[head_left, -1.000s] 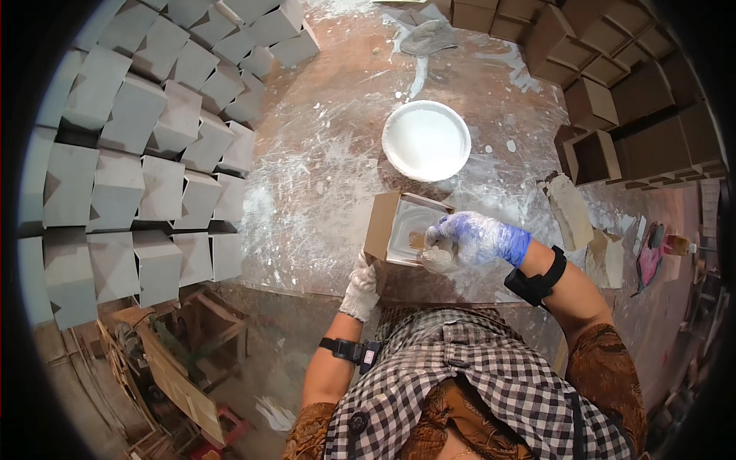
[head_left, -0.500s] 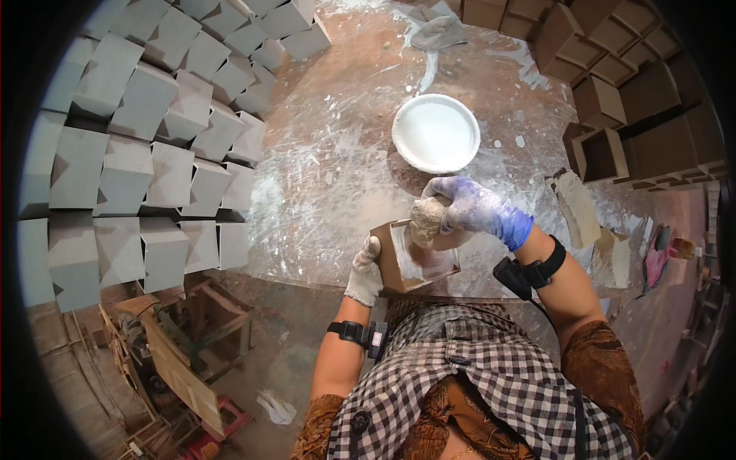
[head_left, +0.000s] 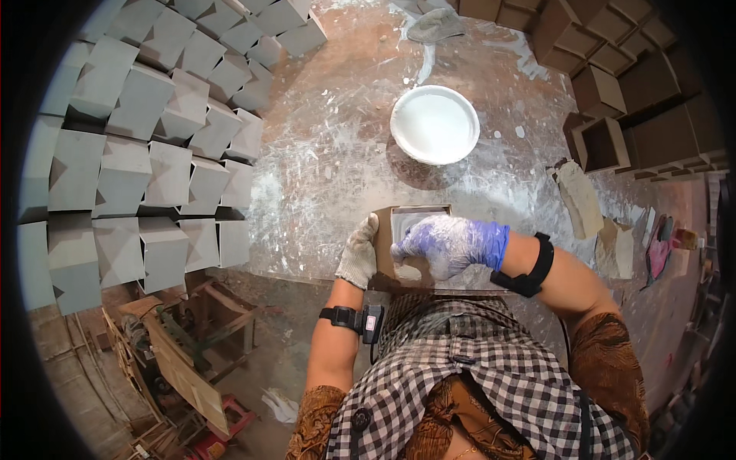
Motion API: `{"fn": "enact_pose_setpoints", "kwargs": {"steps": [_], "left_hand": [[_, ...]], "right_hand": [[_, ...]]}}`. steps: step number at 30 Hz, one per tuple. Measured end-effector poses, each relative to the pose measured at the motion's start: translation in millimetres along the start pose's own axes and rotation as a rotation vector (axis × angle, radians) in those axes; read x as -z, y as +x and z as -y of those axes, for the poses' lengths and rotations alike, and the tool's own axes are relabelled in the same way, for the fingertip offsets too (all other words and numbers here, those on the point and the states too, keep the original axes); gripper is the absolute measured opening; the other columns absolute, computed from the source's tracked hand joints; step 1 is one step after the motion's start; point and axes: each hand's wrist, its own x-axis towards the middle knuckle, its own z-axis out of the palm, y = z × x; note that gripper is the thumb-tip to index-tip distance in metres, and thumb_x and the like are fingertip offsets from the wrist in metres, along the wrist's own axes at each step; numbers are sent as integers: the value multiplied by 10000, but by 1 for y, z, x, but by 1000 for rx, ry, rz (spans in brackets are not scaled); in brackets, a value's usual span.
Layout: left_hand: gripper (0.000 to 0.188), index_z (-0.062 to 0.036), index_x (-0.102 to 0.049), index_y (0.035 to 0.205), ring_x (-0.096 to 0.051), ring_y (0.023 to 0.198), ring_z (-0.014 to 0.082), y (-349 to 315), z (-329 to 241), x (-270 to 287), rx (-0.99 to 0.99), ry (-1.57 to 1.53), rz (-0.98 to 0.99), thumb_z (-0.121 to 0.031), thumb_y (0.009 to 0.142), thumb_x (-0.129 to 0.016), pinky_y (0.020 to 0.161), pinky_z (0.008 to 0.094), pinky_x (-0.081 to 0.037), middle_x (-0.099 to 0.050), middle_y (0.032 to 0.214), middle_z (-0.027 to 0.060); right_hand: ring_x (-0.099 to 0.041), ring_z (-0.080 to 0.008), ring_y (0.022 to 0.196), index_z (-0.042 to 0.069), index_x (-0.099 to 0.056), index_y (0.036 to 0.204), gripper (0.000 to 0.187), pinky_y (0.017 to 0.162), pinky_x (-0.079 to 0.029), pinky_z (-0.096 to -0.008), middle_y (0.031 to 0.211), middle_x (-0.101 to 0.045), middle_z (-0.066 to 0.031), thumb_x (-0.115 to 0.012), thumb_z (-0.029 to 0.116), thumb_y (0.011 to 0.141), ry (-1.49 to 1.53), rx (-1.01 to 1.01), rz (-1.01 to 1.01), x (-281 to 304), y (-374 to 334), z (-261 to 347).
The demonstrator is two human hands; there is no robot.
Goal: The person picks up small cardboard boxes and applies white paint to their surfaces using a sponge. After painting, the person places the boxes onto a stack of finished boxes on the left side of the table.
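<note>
A small brown open box (head_left: 385, 244) sits at the near edge of the table, its inside smeared white. My left hand (head_left: 359, 253), in a white knit glove, grips the box's left wall. Over the box's opening, my right hand (head_left: 448, 245) reaches in, wearing a purple-blue glove coated with white. It presses a lumpy pale wad (head_left: 408, 272) against the inside; most of the wad is hidden under the fingers, and I cannot tell whether it is sponge or cloth. Beyond the box stands a round white bowl (head_left: 398, 144) of white liquid.
Stacked pale grey boxes (head_left: 126, 172) line the left side. Brown boxes (head_left: 602, 144) are piled at the right. A grey cloth (head_left: 435, 26) lies at the far end of the white-stained table (head_left: 330, 146). Wooden framework (head_left: 184, 360) stands below left.
My right hand has come down and toward me, carrying the wad from the box's rim into it. The box has turned from tilted to nearly square with the table edge.
</note>
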Motion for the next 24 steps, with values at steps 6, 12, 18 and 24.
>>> {"fn": "enact_pose_setpoints", "kwargs": {"steps": [6, 12, 18, 24], "left_hand": [[449, -21, -638, 1049, -647, 916, 216, 3, -8, -7, 21, 137, -34, -428, 860, -632, 776, 377, -560, -665, 1016, 115], [448, -18, -627, 1084, -639, 964, 245, 1, -9, -10, 20, 119, -50, -412, 871, -620, 837, 400, -549, -654, 1061, 127], [456, 0, -625, 1068, -640, 960, 237, 3, -3, -6, 32, -34, 45, -418, 886, -598, 820, 388, -554, -649, 1059, 136], [470, 10, -618, 1087, -643, 948, 244, 6, 0, 1, -33, 69, -32, -416, 889, -594, 812, 385, -556, -648, 1067, 138]], "right_hand": [[-638, -313, 787, 83, -662, 907, 178, 732, -517, -394, 818, -657, -133, -575, 211, 819, -46, -122, 85, 0, -22, -17], [-639, -289, 859, 52, -599, 1047, 322, 780, -521, -370, 893, -647, -147, -599, 317, 863, 451, -226, -268, 1, -37, -48], [-616, -279, 801, 37, -603, 1002, 213, 740, -516, -316, 822, -608, -138, -625, 177, 844, 182, 171, -684, -12, -9, -44], [-600, -236, 743, 72, -637, 994, 298, 698, -503, -302, 795, -607, -98, -628, 0, 705, 162, 256, -454, -46, -25, -45]]}}
